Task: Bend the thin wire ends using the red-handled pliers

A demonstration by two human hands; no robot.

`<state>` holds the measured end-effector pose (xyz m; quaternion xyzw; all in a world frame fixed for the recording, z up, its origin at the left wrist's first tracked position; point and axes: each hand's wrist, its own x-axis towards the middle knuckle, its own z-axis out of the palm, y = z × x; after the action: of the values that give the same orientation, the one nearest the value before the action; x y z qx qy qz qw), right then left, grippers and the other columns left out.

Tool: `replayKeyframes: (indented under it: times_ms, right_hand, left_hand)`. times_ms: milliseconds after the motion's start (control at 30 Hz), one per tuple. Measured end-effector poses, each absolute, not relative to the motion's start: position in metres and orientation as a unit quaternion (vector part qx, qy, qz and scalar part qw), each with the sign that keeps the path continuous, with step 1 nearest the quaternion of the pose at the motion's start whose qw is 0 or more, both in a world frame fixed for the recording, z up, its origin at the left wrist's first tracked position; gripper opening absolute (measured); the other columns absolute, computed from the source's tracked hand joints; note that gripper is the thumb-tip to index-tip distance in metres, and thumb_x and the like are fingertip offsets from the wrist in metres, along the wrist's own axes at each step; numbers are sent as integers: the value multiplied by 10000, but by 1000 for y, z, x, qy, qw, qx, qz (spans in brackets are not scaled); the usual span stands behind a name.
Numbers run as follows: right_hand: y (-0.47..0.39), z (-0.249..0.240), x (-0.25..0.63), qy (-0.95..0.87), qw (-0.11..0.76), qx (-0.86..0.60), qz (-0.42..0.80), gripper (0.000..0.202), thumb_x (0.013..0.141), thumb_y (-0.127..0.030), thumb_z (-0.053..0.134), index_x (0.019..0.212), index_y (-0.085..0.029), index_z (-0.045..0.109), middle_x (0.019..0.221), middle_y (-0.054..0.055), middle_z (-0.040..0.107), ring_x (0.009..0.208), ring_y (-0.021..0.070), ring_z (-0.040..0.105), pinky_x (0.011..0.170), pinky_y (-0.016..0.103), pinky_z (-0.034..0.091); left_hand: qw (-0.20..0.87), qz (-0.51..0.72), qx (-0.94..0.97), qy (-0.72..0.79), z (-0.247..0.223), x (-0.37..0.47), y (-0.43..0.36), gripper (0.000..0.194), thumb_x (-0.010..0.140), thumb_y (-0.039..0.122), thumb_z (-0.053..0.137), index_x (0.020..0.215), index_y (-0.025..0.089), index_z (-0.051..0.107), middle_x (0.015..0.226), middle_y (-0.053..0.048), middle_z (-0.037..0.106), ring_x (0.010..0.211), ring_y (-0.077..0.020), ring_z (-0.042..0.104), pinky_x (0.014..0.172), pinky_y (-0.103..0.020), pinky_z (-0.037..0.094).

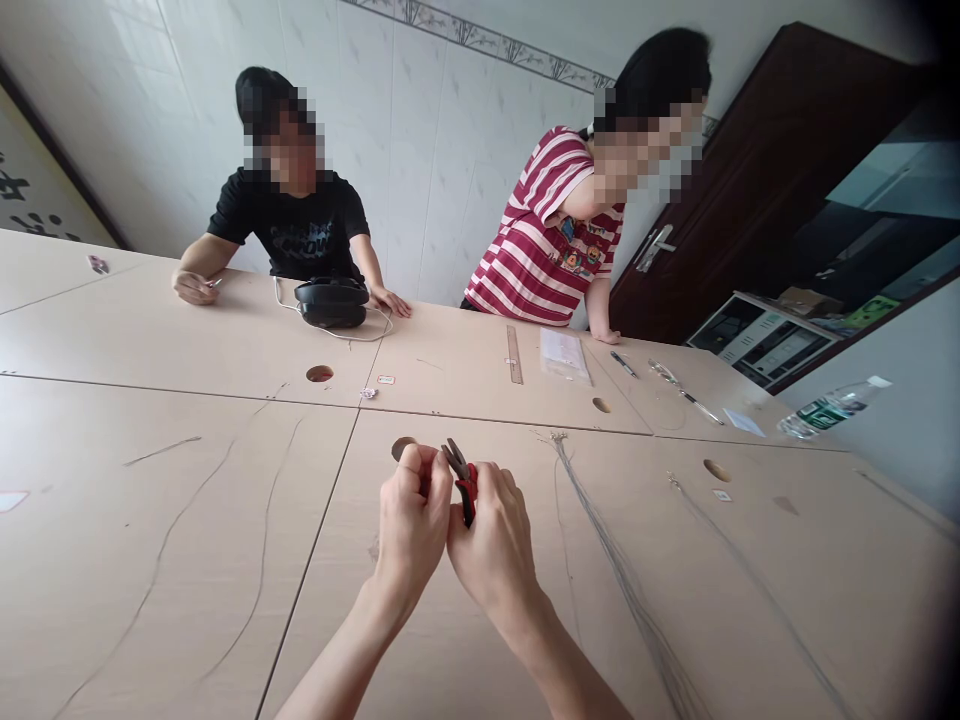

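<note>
My right hand point(495, 530) is closed round a pair of pliers point(465, 484) with red and black handles. Their metal jaws point up and to the left, slightly parted. Close against the pliers, my left hand point(415, 505) is pinched shut; whatever lies between its fingers is too small or hidden to make out. Both hands are held above the table, thumbs almost touching. To their right lies a bundle of thin grey cords point(607, 550) with small metal ends at the top. A smaller bundle of cords point(739, 555) rests further right.
Loose strands point(161, 545) lie on the left of the table point(225, 480). Across it are a black device with a white cable point(331, 303), a ruler point(514, 355), a plastic sleeve point(564, 357), a pen point(624, 364) and a water bottle point(829, 408). Two people stand or sit opposite.
</note>
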<state>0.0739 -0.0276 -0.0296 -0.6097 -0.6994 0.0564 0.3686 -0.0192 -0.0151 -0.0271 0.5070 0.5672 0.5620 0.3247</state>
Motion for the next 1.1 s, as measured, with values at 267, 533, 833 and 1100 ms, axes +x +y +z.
replayKeyframes:
  times_ms: [267, 533, 833, 1100]
  right_hand:
    - [-28, -26, 74, -694, 353, -619, 107, 230, 663, -43, 470, 772, -236, 409, 737, 30, 606, 724, 228, 571, 621, 314, 432]
    - [-27, -25, 75, -687, 346, -627, 121, 139, 802, -138, 471, 734, -237, 401, 694, 25, 614, 656, 202, 581, 558, 271, 395]
    - [-23, -29, 75, -691, 345, -623, 126, 208, 895, -257, 441, 697, -240, 378, 588, 3, 589, 485, 162, 526, 466, 243, 297]
    - [-19, -32, 80, -693, 366, -610, 119, 213, 883, -241, 447, 686, -241, 368, 566, -10, 560, 469, 153, 511, 470, 239, 293]
  left_hand:
    - [292, 551, 539, 566, -31, -22, -15, 196, 937, 321, 471, 767, 225, 478, 579, 51, 559, 471, -101, 480, 460, -195, 395]
    - [289, 548, 552, 558, -31, -21, -15, 179, 934, 313, 467, 777, 228, 464, 555, 61, 524, 453, -103, 458, 450, -201, 373]
    - [302, 536, 554, 561, -35, -22, -14, 179, 938, 330, 459, 786, 235, 461, 552, 57, 508, 472, -121, 448, 474, -222, 365]
    - [308, 530, 549, 569, -30, -23, -14, 198, 900, 316, 495, 727, 220, 503, 511, 67, 451, 457, -107, 407, 480, -218, 335]
